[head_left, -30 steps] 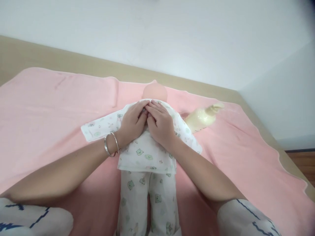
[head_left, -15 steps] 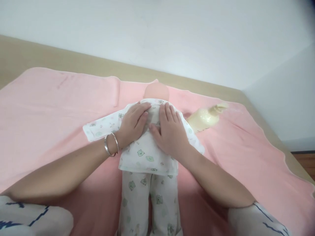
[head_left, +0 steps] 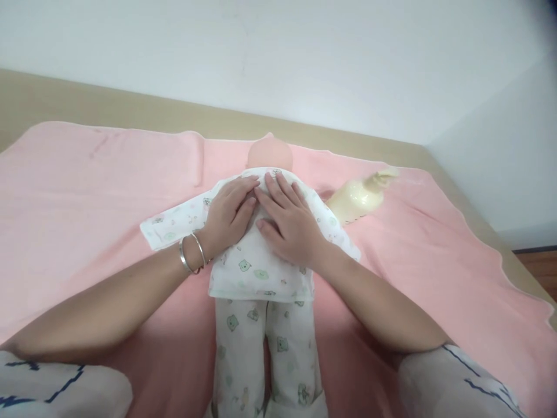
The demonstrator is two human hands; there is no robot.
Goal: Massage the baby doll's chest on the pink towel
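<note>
A baby doll (head_left: 270, 154) in white clothes with a green animal print lies stretched out, its bald head away from me and no face showing. My left hand (head_left: 230, 212) rests on the left of the upper part of its top (head_left: 256, 276), fingers together and flat. Beside it, my right hand (head_left: 292, 223) lies flat on the same top with its fingers spread. The two hands almost touch at the fingertips. Down towards me run the doll's printed trousers (head_left: 282, 348). One sleeve (head_left: 174, 223) stretches out to the left; the right sleeve is partly behind my forearm.
Under the doll a pink blanket (head_left: 108, 191) covers much of a wooden-coloured surface (head_left: 65, 96). A cream pump bottle (head_left: 359, 198) lies on its side by the doll's right sleeve. White walls (head_left: 278, 64) rise behind and at the right.
My right hand has shifted left and its fingers have spread, now close to the left fingertips. The left hand stays on the top. The whole view has moved slightly.
</note>
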